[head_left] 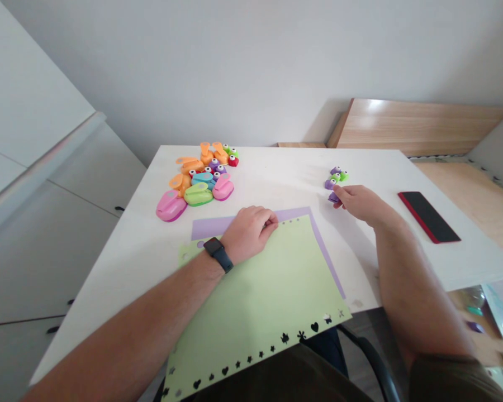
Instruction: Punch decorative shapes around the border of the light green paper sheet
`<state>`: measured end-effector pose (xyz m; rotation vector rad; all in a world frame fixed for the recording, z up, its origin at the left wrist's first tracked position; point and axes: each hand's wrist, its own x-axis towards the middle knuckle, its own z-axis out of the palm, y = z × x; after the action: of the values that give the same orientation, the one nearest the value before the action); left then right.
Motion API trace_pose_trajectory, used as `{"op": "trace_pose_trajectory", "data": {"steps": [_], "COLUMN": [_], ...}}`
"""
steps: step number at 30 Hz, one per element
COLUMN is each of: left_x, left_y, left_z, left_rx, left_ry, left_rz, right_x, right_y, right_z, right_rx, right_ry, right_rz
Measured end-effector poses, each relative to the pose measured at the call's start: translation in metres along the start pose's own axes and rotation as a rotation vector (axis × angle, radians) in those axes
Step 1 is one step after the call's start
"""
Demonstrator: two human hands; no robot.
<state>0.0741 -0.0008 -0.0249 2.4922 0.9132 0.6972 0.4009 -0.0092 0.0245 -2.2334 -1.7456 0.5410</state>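
One green sheet (276,279), over one purple sheet (212,228). Left hand (249,231) palm down, fingers curled at green sheet's far edge; can't tell if gripping. Right hand (356,204) extended beyond its far right corner, fingers pinched. Left-beyond: two pink punches (171,206), four orange punches (190,166). In right fingers: one small purple punch (333,197).

- You can cross the worktop (276,178) between the piled punches (202,177) and the right-side punches (330,183).
- A flat black object (428,216) obstructs your right side.
- The wall (251,84) blocks you beyond.
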Motion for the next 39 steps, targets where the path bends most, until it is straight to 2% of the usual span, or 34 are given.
{"op": "trace_pose_trajectory", "data": {"steps": [6,15,23,28,33,39], "left_x": [0.000,-0.001,0.000,0.000,0.000,0.000], "left_y": [-0.001,-0.001,-0.001,-0.001,-0.002,-0.001], "left_z": [0.001,0.001,0.001,0.001,0.002,0.001], "left_rx": [0.009,0.003,0.000,-0.002,0.008,0.001], "left_ry": [-0.008,0.001,0.000,-0.005,-0.004,-0.007], "left_rz": [0.000,0.002,0.004,0.005,0.003,0.002], "right_x": [-0.002,-0.009,-0.009,-0.006,-0.007,-0.007], "right_y": [-0.004,-0.013,-0.008,-0.003,-0.007,-0.009], "right_z": [0.002,0.000,0.000,0.002,0.004,0.002], "right_rx": [0.146,0.400,0.415,0.423,0.507,0.508], "right_ry": [-0.019,-0.081,-0.043,-0.090,-0.142,-0.128], "right_rz": [0.078,0.093,0.034,-0.002,0.025,0.076]}}
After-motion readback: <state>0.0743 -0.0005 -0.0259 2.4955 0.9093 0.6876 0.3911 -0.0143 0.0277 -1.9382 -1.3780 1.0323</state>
